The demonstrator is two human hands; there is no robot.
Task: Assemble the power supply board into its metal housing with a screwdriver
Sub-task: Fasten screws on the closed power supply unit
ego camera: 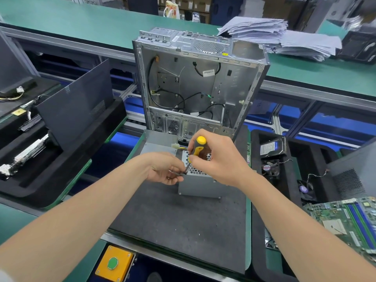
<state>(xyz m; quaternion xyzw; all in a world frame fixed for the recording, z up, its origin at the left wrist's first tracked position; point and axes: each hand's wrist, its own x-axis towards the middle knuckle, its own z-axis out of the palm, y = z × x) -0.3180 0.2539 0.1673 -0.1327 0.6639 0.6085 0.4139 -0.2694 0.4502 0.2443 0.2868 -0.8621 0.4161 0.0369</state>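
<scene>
Power supply housing (200, 185) sits mid-mat (173, 220), with the open computer chassis (193, 82) upright at 12 o'clock. Right hand (220, 159) is curled round the yellow-handled screwdriver (198, 148), which tilts toward the housing's 9 o'clock edge. Left hand (164, 169) pinches the shaft near its tip, probably steadying it on a screw.

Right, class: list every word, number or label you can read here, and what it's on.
Nothing reads clearly.
White tag inside the computer case: too small.
Yellow sticker on that case: too small.
Label on the hard drive: blurred.
Printing on the paper stack: blurred.
</scene>
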